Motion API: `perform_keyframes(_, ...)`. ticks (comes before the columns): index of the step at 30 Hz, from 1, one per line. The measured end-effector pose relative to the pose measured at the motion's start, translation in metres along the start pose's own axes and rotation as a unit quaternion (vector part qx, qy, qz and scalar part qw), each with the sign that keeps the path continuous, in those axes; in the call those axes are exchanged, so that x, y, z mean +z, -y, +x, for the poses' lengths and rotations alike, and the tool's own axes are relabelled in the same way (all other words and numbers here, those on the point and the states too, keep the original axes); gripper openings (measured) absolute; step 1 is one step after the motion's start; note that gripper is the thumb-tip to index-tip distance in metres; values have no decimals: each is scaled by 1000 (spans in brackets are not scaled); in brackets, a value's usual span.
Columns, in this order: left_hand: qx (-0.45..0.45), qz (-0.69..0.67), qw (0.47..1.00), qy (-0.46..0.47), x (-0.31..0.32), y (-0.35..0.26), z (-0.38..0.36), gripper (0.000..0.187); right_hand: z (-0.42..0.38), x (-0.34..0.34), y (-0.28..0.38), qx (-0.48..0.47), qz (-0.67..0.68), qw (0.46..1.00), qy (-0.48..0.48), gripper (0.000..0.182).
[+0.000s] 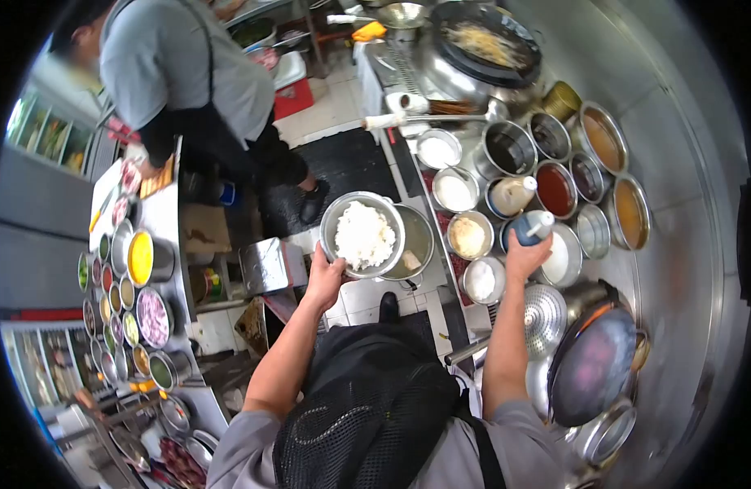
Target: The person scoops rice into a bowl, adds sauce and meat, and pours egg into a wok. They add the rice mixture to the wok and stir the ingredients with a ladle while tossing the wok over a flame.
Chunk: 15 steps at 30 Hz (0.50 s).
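My left hand [325, 282] is closed on the rim of a metal bowl [329, 218], held out over the aisle. White rice [364, 236] fills much of it. Partly hidden behind that bowl is a larger metal pot [423, 232] with a pale lump in it. My right hand [524, 259] is wrapped around a dark squeeze bottle [520, 231] with a whitish cap, among the seasoning pots. Another squeeze bottle [510, 197], pale brown inside, stands just beyond. Bowls of white contents [483, 281] and yellowish paste [470, 235] sit to the left of my right hand.
A wok [591, 367] and a perforated strainer [543, 319] lie at the lower right. Farther up, a big wok [483, 45] holds food. A long-handled ladle [441, 119] crosses the counter. On the left, a person [188, 73] works at a table with several ingredient containers [154, 318].
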<state>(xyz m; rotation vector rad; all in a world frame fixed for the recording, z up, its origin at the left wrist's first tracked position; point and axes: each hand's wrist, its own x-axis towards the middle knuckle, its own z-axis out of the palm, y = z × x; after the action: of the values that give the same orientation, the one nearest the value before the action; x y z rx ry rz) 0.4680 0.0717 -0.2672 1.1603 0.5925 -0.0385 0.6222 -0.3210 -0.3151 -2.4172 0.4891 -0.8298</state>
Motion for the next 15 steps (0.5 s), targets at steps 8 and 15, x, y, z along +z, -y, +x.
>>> perform_keyframes(8, 37, -10, 999, -32, -15, -17, -18, 60, 22, -123, 104, -94, 198, 976, 14, 89)
perform_keyframes(15, 92, -42, 994, -34, -25, -26, -37, 57, 10, -229, 201, -207, 500, 822, 176, 102)
